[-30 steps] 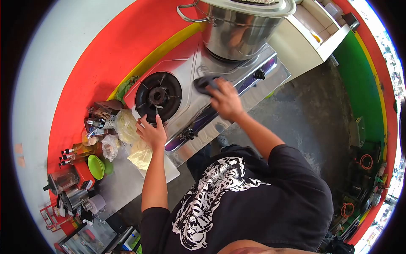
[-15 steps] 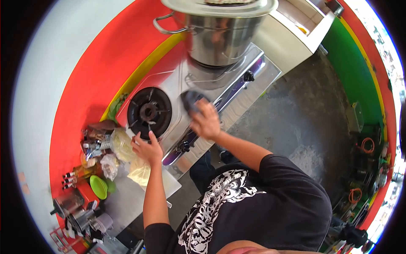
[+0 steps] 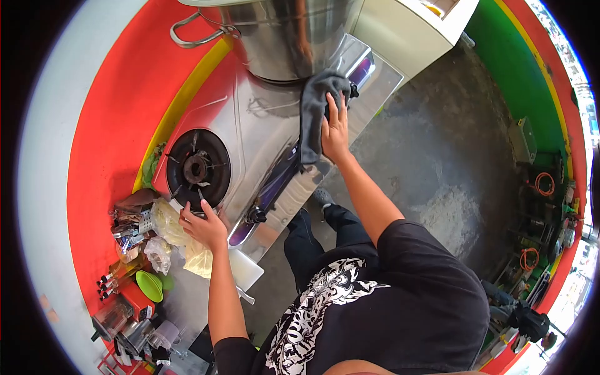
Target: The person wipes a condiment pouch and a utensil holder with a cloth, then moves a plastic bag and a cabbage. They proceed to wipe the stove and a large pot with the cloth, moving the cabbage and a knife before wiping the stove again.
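Cloth [image 3: 314,109], dark grey and limp, lies draped over the steel stove [image 3: 250,125] at about 12 o'clock in the view, just under the big steel pot [image 3: 281,31]. The right hand [image 3: 334,131] lies on its right edge, grip wide, with the fingers stretched flat, pressing rather than clasping. The cloth looks soft and light, perhaps damp. It would likely fold and trail, so it is best gathered under the palm near its middle, not pinched by a corner.

The left hand [image 3: 203,226], at 8 o'clock, has its grip wide and empty, fingertips on the stove's rim beside the black burner [image 3: 197,167]. The pot crowds the cloth at its 12 o'clock. A control knob [image 3: 255,215] juts from the stove front, and plastic bags [image 3: 187,247] and green plates [image 3: 150,284] clutter the tabletop [image 3: 187,300] at 8 o'clock.
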Demonstrator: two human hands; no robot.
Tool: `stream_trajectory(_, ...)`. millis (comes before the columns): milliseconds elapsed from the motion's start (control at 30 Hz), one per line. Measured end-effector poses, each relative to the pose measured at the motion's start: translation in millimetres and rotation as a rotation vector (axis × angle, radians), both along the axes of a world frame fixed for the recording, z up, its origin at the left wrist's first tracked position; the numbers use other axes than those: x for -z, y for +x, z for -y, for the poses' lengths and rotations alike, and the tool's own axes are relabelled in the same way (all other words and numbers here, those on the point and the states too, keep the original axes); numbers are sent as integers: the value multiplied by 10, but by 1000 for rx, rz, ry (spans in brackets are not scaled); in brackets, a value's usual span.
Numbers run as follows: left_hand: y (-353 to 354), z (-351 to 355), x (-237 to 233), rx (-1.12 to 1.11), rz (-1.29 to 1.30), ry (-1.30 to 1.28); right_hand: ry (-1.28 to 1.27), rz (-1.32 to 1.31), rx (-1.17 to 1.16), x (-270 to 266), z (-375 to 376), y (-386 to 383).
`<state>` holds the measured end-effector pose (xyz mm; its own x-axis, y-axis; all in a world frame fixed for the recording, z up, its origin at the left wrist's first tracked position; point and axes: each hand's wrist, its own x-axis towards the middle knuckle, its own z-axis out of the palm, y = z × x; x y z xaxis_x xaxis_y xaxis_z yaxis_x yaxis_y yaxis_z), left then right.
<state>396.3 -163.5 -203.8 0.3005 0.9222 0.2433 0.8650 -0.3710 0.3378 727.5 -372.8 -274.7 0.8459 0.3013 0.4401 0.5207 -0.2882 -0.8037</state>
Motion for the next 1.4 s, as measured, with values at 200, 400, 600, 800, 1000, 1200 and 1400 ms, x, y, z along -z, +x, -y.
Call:
stream_trajectory(200, 46, 2, -19, -3, -8, 32, 19, -226, 127, -27, -474, -989)
stream_trajectory(400, 31, 59, -71, -22, -35, -25, -224, -92, -208, 113, -309, -1994)
stream_trajectory(600, -7, -34, 68, 18, -80, -40, -131, -111, -19, 323, -374, -1474)
stream_trajectory(800, -367, -56, -357, 270, -203, -213, -30, -519, 219, -56, -439, -659)
stream_trajectory(1000, -827, -129, -620, 645, -558, -291, -331, -726, 10, -256, -911, -2005)
stream_trajectory(1200, -973, -264, -515, 728, -459, -270, -730, 318, -348, -760, -877, -3165)
stream_trajectory(1400, -1165, -109, -478, 638, -373, -195, -707, 427, -606, -787, -666, -3287)
